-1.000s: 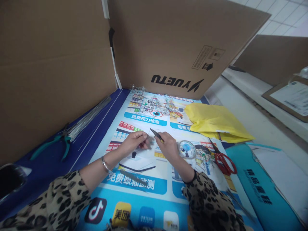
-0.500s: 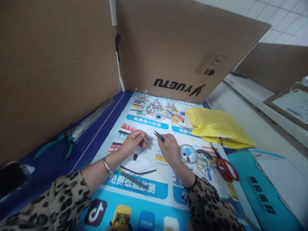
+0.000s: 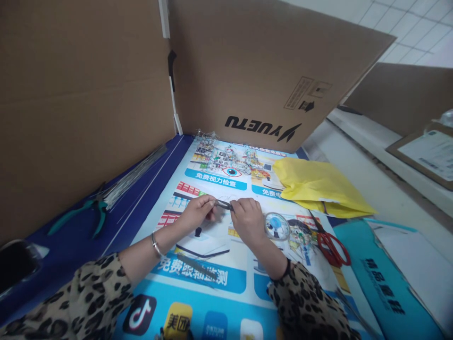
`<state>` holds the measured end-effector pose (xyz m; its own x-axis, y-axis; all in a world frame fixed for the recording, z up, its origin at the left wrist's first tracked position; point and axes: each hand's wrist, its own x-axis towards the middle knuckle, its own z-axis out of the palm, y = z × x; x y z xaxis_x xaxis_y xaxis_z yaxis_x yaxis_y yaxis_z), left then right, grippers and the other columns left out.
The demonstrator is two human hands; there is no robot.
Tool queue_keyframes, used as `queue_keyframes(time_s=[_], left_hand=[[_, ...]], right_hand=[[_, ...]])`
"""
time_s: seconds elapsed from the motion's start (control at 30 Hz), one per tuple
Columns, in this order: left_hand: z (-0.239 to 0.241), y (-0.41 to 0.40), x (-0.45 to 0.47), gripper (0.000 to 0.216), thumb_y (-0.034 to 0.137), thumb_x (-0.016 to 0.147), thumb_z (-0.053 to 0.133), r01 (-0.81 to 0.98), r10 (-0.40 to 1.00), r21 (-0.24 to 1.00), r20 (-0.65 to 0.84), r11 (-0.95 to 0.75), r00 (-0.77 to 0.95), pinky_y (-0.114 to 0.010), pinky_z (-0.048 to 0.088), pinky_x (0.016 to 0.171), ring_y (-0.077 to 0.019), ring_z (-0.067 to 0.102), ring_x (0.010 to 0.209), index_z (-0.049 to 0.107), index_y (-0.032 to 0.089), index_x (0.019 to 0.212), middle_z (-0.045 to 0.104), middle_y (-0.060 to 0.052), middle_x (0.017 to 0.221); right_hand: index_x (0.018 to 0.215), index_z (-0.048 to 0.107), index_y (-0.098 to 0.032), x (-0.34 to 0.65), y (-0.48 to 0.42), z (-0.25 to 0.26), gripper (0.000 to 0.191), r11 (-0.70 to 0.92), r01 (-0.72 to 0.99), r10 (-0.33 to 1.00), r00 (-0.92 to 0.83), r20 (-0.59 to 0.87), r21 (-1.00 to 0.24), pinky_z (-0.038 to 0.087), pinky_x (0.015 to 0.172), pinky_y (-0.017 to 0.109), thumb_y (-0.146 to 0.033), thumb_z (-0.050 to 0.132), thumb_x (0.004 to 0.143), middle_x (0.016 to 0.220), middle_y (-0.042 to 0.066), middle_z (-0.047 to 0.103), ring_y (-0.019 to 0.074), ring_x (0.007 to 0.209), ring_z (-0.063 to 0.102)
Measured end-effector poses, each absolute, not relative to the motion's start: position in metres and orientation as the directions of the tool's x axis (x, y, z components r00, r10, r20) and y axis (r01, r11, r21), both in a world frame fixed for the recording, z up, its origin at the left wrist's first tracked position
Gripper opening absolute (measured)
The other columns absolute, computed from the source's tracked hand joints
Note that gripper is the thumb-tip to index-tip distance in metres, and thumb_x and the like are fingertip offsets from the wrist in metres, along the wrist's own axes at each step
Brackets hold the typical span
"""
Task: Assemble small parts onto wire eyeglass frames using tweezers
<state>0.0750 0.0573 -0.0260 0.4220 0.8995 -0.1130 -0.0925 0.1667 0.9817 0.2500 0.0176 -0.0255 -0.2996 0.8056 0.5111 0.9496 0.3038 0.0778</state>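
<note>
Cardboard walls (image 3: 269, 61) behind the round dish (image 3: 277, 226). Left of it, R hand (image 3: 247, 218) is clamped on pliers (image 3: 225, 205); L hand (image 3: 199, 211) pinched near the tips, idk on what.

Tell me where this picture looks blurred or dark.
Head view: the dark tool in the right hand looks soft, its tip indistinct by the left hand; also head view, the left cardboard panel lies dim, the tiled surface brighter.

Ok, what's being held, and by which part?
The right hand grips pliers by the handle end; what the left hand pinches, if anything, can't be told.
</note>
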Motion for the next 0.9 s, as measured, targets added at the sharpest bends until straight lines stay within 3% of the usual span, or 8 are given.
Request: queue_keyframes(time_s=[0.9], left_hand=[[-0.0284,0.0631,0.0686,0.021,0.036,0.079,0.051,0.044,0.827,0.992,-0.123,0.119,0.548,-0.018,0.034,0.045,-0.0063,0.047,0.042,0.053,0.015,0.075,0.055,0.003,0.056]], right_hand=[[0.086,0.060,-0.019,0.2594,0.0195,-0.0224,0.010,0.393,0.916,0.815,-0.389,0.431,0.083,0.029,0.070,0.032,-0.022,0.051,0.082,0.077,0.005,0.054,0.0193,0.078,0.041]])
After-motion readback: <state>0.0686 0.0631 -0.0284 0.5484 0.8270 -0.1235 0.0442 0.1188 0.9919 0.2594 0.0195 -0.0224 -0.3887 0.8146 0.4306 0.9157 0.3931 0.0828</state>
